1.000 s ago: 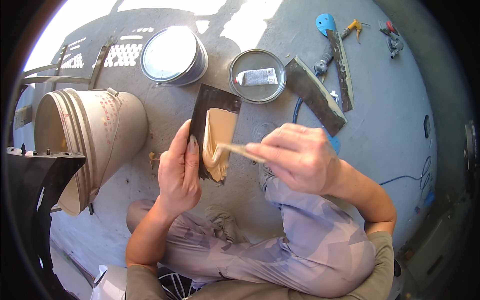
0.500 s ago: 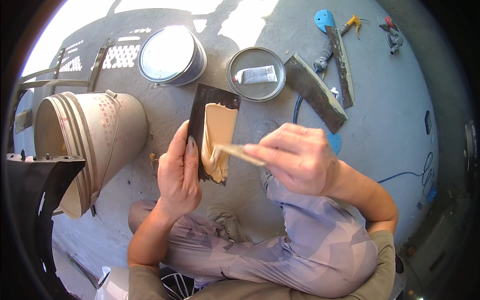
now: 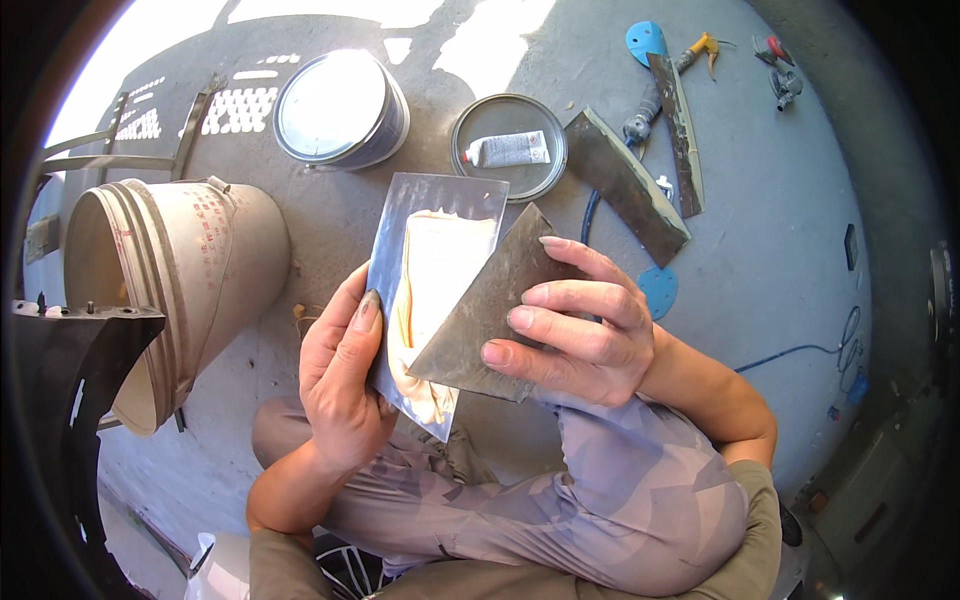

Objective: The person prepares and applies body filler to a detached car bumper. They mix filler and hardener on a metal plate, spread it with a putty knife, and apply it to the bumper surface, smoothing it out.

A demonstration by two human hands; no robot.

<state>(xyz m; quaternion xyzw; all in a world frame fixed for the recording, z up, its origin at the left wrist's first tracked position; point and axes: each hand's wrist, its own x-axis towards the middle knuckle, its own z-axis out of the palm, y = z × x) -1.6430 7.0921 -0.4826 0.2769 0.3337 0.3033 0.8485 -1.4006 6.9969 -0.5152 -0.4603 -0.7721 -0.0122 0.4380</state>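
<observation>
Spreader: the flat grey spreader (image 3: 490, 310), edge-on half a second ago, now shows its broad face; the plate (image 3: 450, 193) has tipped into the light.
Right hand: this hand (image 3: 590, 330) grasps the spreader, fingers fanned and slightly bent over its face.
Left hand: this one (image 3: 345, 385) grips the plate's left edge, thumb along the top.
Putty: the beige putty (image 3: 445, 260) lies on the plate, partly behind the spreader; contact unclear.
Floor: a tube (image 3: 510, 149) rests on a round lid (image 3: 480, 124).
</observation>
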